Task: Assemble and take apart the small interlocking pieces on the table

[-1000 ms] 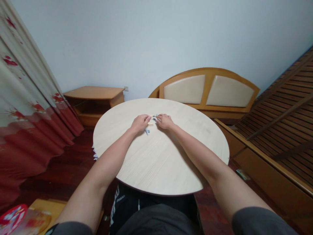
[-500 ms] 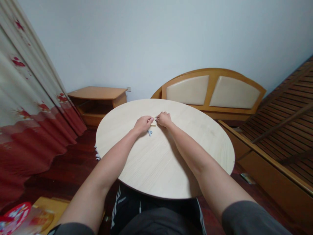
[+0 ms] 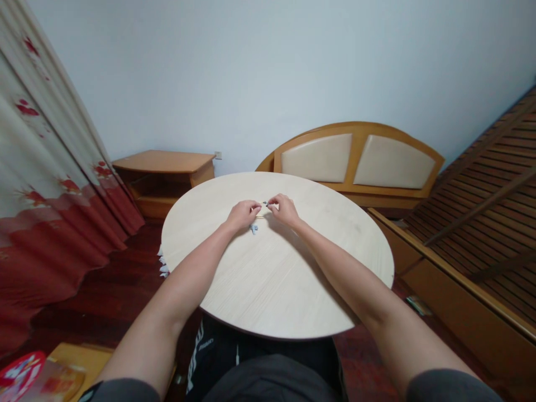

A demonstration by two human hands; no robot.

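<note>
My left hand [image 3: 244,214] is over the far middle of the round pale table [image 3: 272,279], thumb and fingers pinched together; what they hold is too small to make out. Facing it, my right hand [image 3: 285,209] pinches a small dark piece [image 3: 265,204] at its fingertips, just across from the left fingertips. Thin yellowish sticks [image 3: 260,217] lie on the tabletop just below the hands. Nearer to me, some small blue-grey pieces [image 3: 254,229] sit close under the left hand.
A wooden nightstand [image 3: 165,162] and a padded headboard [image 3: 352,162] stand behind the table against the wall. To the right are a bed frame rail [image 3: 452,279] and leaning slats [image 3: 486,190]. A curtain [image 3: 71,184] hangs at left, above a wooden stool [image 3: 84,357].
My right hand has drawn slightly away from the left, widening the gap and showing more of the small dark piece. The view has shifted a little.
</note>
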